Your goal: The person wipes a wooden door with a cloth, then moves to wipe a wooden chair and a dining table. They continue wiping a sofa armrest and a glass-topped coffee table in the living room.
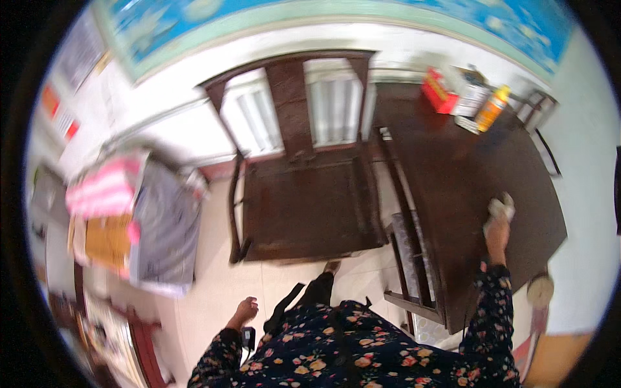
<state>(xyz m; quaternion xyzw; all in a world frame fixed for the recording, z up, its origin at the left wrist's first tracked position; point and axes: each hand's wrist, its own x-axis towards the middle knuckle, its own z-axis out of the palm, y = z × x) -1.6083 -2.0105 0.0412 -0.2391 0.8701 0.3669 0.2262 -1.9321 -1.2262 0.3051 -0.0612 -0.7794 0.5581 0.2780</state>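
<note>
My right hand (497, 233) is closed on a crumpled whitish cloth (501, 207), which rests on the dark wooden table (446, 168) near its right side. My left hand (245, 310) hangs over the floor at my left side, its fingers loosely bent and with nothing seen in them. It is slightly blurred. Ahead of me, a dark wooden armchair (304, 200) stands left of the table, its back toward the wall.
At the table's far end stand a red box (440, 92), a white box (473, 98) and a yellow-orange bottle (493, 108). A drawer (414, 301) juts out below the table's near left edge. Boxes under grey cloth (167, 220) and pink striped cloth (107, 187) sit at left.
</note>
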